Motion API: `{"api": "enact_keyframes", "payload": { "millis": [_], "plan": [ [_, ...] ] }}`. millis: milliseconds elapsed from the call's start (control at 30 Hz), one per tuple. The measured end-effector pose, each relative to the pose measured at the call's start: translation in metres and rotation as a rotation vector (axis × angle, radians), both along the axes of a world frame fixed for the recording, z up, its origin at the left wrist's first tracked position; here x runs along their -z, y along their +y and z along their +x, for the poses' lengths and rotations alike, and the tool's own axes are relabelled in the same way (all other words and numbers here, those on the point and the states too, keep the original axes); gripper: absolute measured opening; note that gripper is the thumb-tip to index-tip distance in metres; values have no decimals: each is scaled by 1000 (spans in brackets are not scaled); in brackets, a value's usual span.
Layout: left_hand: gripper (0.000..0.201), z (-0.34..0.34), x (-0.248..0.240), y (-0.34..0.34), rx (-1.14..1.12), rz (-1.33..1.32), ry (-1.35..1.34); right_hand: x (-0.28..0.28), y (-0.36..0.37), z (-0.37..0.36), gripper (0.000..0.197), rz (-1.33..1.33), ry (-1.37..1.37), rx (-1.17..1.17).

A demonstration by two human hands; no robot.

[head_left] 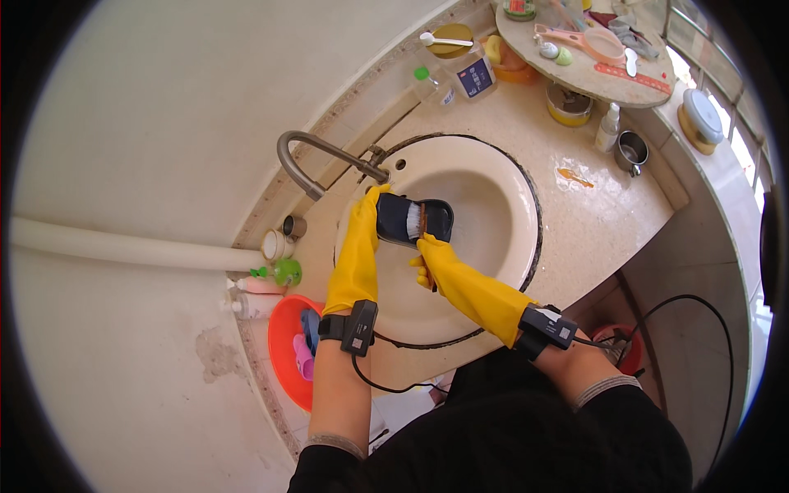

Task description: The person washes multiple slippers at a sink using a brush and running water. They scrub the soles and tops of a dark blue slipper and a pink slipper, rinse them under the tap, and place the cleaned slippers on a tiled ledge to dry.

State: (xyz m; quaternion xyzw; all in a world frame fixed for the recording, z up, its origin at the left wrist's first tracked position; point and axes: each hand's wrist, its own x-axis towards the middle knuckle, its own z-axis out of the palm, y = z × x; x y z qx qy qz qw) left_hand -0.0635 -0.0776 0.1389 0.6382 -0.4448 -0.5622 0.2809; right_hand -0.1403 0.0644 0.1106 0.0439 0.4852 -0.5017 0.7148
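Note:
Over the white oval sink, a dark slipper with a wide strap is held level. My left hand, in a long yellow rubber glove, is closed round the strap end of the slipper. My right hand, gloved the same way, grips a brush with white bristles and a brown back. The bristles lie against the slipper beside the strap's edge. Part of the brush handle is hidden by my right fingers.
A curved faucet rises at the sink's left. An orange-red basin stands lower left. Bottles, a metal cup and a cluttered round board line the back. A black cable loops at right.

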Motion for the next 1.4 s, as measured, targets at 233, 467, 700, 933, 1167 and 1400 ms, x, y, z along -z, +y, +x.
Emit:
{"api": "enact_keyframes", "payload": {
  "millis": [233, 467, 700, 933, 1167, 1400],
  "plan": [
    [25, 1, 6, 5, 110, -43, 27, 21, -12, 2, 34, -31, -109, 9],
    [32, 36, 23, -17, 0, -57, 167, 12, -32, 4, 38, -1, -13, -92],
    [32, 34, 18, -6, 7, -100, 121, -13, -5, 24, 51, -308, -24, -132],
    [30, 32, 18, -21, 80, -92, 128, 0, -17, 18, 39, -76, -120, -63],
    [30, 9, 3, 14, 209, -242, 7, 60, -69, 2, 31, 239, -190, 71],
    [28, 20, 9, 6, 138, -168, 122, 36, -32, 27, 36, 187, -272, -5]
  ]
}}
